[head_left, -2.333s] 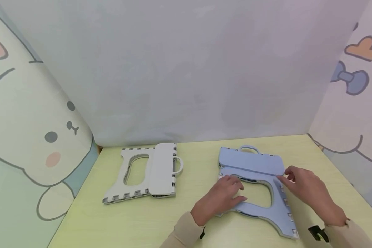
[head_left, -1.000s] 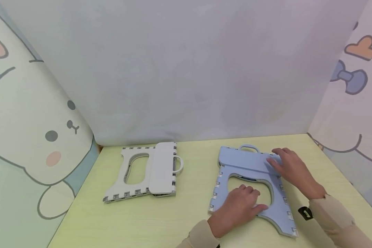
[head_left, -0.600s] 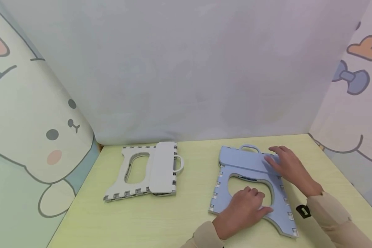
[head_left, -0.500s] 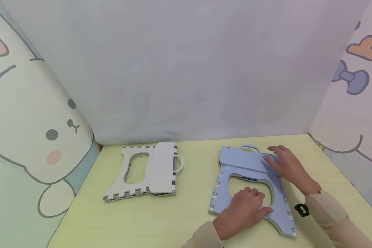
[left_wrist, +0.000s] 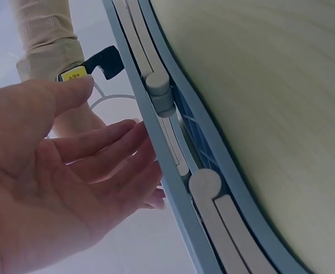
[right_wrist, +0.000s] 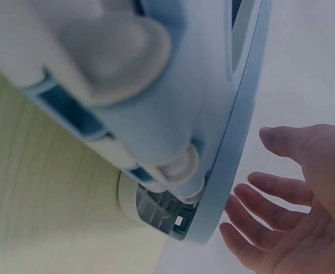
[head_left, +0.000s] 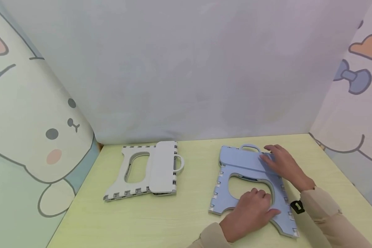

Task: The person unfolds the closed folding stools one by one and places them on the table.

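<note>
A light blue folding step stool (head_left: 244, 158) lies folded flat at the right, its loop handle toward the back. Over its near crossbar is my left hand (head_left: 252, 210), fingers relaxed and reaching toward the oval cutout. In the left wrist view that hand (left_wrist: 59, 165) is beside the stool's edge (left_wrist: 206, 182), fingertips against or just off it. My right hand (head_left: 283, 163) hovers at or touches the far right corner of the seat panel; contact is unclear. The right wrist view has the right hand's (right_wrist: 321, 211) fingers spread loosely beside the stool's rim (right_wrist: 227, 165), holding nothing.
A white folding step stool (head_left: 162, 167) lies folded at the left, its handle pointing right. Both are on a pale yellow wood-grain table (head_left: 161, 224). A grey-white backdrop (head_left: 186, 75) rises behind it, with cartoon-printed panels (head_left: 27, 155) on both sides.
My left hand has slid rightward along the blue stool's near crossbar. My right hand has moved from the stool's right edge back to the seat panel's far corner. Both stools stay put.
</note>
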Action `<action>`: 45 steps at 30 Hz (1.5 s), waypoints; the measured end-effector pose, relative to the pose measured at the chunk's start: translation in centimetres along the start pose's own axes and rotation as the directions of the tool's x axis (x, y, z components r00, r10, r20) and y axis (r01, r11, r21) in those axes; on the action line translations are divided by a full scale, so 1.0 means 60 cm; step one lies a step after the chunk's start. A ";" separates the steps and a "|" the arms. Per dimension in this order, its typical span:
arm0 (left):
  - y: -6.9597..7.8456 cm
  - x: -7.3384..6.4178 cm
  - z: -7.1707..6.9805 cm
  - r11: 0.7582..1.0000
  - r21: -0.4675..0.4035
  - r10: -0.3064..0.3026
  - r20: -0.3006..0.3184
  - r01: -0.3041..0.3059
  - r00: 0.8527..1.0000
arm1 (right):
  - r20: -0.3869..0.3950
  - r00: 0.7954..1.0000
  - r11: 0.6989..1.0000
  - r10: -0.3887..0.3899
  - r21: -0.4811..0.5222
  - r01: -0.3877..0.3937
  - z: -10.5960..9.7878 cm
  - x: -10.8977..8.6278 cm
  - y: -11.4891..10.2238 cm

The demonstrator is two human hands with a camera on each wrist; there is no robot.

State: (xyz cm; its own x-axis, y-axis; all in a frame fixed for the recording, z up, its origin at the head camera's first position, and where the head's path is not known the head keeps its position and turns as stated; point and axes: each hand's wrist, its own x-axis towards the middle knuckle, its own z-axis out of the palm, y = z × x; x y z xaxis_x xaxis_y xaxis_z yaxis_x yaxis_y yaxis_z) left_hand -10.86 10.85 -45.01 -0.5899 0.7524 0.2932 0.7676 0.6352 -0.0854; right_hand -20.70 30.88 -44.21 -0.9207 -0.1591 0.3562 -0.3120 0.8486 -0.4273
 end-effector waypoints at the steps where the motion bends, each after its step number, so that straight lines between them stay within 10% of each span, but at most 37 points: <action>1: 0.001 0.001 0.000 1.000 -0.001 -0.003 0.004 0.003 1.000 | 0.004 1.000 1.000 0.001 0.003 -0.001 0.001 0.000 0.000; 24: 0.037 0.024 0.005 0.954 -0.150 -0.244 0.105 0.258 0.964 | 0.176 0.984 1.000 -0.016 0.006 0.015 -0.003 0.027 -0.002; 36: 0.055 0.038 0.012 0.918 -0.138 -0.348 0.168 0.372 0.922 | 0.227 0.973 0.998 -0.046 0.050 0.035 -0.004 0.041 0.006; 45: 0.067 0.058 0.011 0.863 -0.140 -0.433 0.292 0.486 0.853 | 0.261 0.964 0.995 -0.048 0.093 0.025 0.007 0.051 0.014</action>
State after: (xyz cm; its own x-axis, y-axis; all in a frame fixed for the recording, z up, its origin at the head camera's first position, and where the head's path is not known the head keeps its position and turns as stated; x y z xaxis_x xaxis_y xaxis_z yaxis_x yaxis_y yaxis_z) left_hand -9.99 16.15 -44.96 -0.9087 0.4174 0.0092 0.4105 0.8893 0.2017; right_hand -23.86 30.87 -43.82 -0.9338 -0.3261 0.1470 -0.3550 0.7939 -0.4937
